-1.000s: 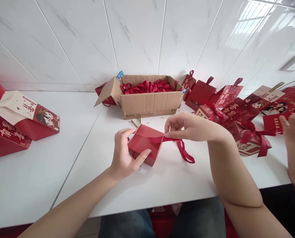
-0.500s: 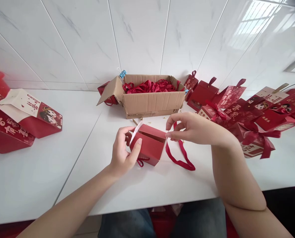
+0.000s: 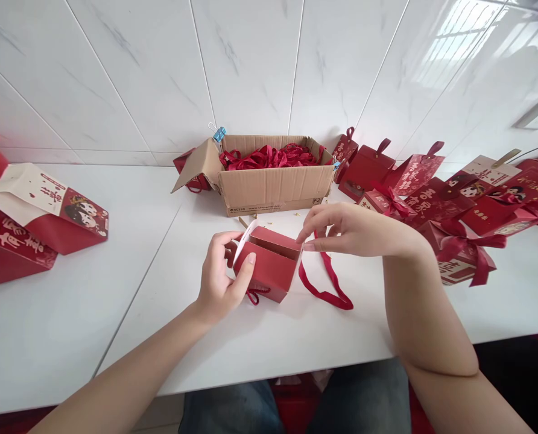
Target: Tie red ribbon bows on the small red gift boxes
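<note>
A small red gift box (image 3: pixel 269 270) is on the white table in front of me, its top slot partly open and white inner side flaps showing. My left hand (image 3: pixel 226 271) grips its left end, thumb on the near panel and fingers behind the raised flap. At the right end, my right hand (image 3: pixel 336 232) pinches the edge of the other side flap between thumb and fingertips. A looped dark red ribbon (image 3: pixel 330 298) lies on the table below that hand. Red twisted cord (image 3: pixel 254 295) hangs at the box's near lower edge.
Behind the gift box stands a cardboard carton (image 3: pixel 278 187) full of red ribbons (image 3: pixel 275 157), with a blue binder clip (image 3: pixel 219 134) on it. Several finished red boxes (image 3: pixel 425 172) crowd the right. Larger boxes (image 3: pixel 70 214) stand left. Small gold bits (image 3: pixel 297 214) lie near the carton.
The whole view has shifted slightly, so things appear a little farther left. Both hands keep their hold on the gift box, and its top slot looks slightly wider.
</note>
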The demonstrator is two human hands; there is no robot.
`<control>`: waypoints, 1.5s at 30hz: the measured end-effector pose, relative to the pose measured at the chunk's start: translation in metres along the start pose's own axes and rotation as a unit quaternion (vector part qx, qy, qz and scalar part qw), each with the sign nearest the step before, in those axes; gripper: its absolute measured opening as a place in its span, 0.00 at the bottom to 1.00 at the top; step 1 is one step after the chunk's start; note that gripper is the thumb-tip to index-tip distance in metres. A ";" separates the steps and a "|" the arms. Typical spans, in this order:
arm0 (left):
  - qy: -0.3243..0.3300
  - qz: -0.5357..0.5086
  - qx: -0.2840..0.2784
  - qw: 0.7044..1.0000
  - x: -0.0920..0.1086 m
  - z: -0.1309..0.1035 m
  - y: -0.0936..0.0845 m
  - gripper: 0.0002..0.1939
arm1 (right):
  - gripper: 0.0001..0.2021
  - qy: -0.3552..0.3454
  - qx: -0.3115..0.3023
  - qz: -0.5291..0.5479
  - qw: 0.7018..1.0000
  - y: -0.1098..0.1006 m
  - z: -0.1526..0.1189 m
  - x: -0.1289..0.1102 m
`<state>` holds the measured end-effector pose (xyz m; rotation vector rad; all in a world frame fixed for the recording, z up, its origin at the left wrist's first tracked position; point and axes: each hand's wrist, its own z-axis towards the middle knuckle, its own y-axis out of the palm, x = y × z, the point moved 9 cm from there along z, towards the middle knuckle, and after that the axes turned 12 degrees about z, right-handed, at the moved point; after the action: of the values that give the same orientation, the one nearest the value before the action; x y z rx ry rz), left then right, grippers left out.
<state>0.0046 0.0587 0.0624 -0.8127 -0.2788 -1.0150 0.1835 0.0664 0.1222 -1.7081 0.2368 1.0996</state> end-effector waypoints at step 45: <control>0.067 0.082 -0.007 0.994 0.018 0.002 0.001 0.29 | 0.12 -0.012 0.086 0.305 0.948 0.026 0.048 -0.004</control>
<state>0.0149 0.0489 0.0733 -0.7631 -0.0887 -0.9136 0.1382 0.0936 0.1065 -1.4951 0.8643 1.4933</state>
